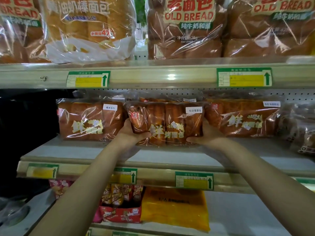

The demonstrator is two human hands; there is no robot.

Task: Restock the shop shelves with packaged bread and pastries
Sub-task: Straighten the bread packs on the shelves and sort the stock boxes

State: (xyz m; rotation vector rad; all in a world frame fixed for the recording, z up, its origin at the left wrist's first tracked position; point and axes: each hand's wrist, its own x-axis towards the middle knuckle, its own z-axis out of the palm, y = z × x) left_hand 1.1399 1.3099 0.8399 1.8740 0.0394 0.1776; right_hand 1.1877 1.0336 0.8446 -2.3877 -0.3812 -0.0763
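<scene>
Along the shelf (68, 150), bread pack (163, 123) lengthwise

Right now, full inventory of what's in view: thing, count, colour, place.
held bread pack: 1, brown in clear wrap, middle shelf centre
neighbour bread packs: 2 in the front row, brown, one on either side of it
dark pastry packs: count unclear, dark brown, middle shelf far right
OLD BREAD packs: 3, brown with red lettering, top shelf
pale loaf pack: 1, golden, top shelf left
price tags: at least 5, green and yellow, shelf rails
snack box: 1, red, lower shelf
yellow bag: 1, yellow, lower shelf, right of the box
left hand: 1, bare, grips the pack's left end
right hand: 1, bare, grips the pack's right end
</scene>
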